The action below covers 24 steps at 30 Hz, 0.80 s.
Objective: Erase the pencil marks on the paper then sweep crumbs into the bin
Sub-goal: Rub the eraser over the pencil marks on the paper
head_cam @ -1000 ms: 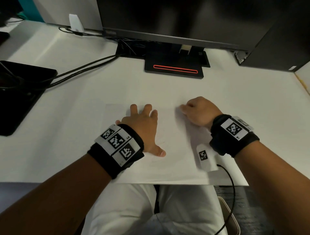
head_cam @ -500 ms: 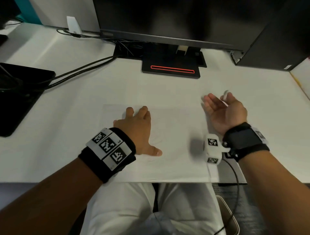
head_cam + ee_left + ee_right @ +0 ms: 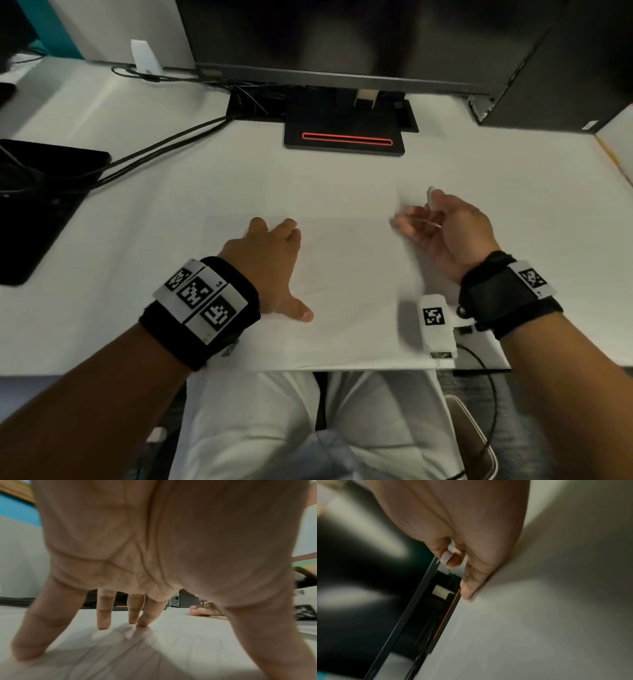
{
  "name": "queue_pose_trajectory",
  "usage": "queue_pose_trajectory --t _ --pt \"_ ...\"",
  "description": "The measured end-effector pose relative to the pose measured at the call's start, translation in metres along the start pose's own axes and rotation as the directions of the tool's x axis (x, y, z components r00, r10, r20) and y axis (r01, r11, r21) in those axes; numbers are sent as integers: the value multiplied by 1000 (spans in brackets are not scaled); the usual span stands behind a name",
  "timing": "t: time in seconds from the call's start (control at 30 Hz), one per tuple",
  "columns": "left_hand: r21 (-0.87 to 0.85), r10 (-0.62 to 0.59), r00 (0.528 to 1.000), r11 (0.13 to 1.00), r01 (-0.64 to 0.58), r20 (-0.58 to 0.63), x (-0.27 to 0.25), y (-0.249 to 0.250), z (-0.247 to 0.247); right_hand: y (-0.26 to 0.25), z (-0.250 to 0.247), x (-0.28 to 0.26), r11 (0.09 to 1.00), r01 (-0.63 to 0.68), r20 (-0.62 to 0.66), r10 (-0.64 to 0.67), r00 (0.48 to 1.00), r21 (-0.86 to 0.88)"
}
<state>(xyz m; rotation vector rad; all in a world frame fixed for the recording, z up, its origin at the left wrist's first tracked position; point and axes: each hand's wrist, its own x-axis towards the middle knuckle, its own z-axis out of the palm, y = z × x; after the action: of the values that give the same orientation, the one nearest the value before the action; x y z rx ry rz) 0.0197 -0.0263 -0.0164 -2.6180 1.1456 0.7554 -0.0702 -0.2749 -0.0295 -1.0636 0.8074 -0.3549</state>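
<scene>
The paper [image 3: 346, 291] lay flat on the desk [image 3: 171, 192] in the lower middle of the head view, its near edge at the desk's front edge. The left hand [image 3: 270, 263] pressed down on the paper's left part, palm down, with the fingers [image 3: 103, 615] straight and spread and only the tips touching the sheet; the thumb [image 3: 301, 313] was splayed toward the lower centre of the frame. In the left wrist view, faint pencil marks [image 3: 188, 639] ran across the paper just in front of and to the right of those fingertips, and under the palm's shadow as well.

The right hand [image 3: 445, 233] was at the right of the frame, at the paper's right edge, turned palm-up and blurred. It pinched a small white eraser [image 3: 430, 197] at the thumb side (the piece stuck up past the top of the hand). The right wrist view showed the eraser [image 3: 446, 557] gripped between a fingertip and the thumb, with the other fingers loosely bent beside it. The eraser was off the sheet, well apart from the marks near the left hand.

At the top of the head view stood a monitor [image 3: 342, 41] on a black base [image 3: 342, 137] with a red line, and cables [image 3: 154, 154] ran off to the upper left.
</scene>
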Motion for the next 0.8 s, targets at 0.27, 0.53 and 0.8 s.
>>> queue_pose_trajectory --t 0.27,0.53,0.8 --pt "60 -98 995 993 99 -28 1 2 -1 23 72 -35 240 384 440 258 860 -891" --pt "48 -119 992 991 121 -52 4 0 -2 20 85 -14 -7 464 455 180 872 -886" --pt "86 -120 992 989 123 -44 5 -1 -4 25 88 -13 -47 496 488 129 864 -867"
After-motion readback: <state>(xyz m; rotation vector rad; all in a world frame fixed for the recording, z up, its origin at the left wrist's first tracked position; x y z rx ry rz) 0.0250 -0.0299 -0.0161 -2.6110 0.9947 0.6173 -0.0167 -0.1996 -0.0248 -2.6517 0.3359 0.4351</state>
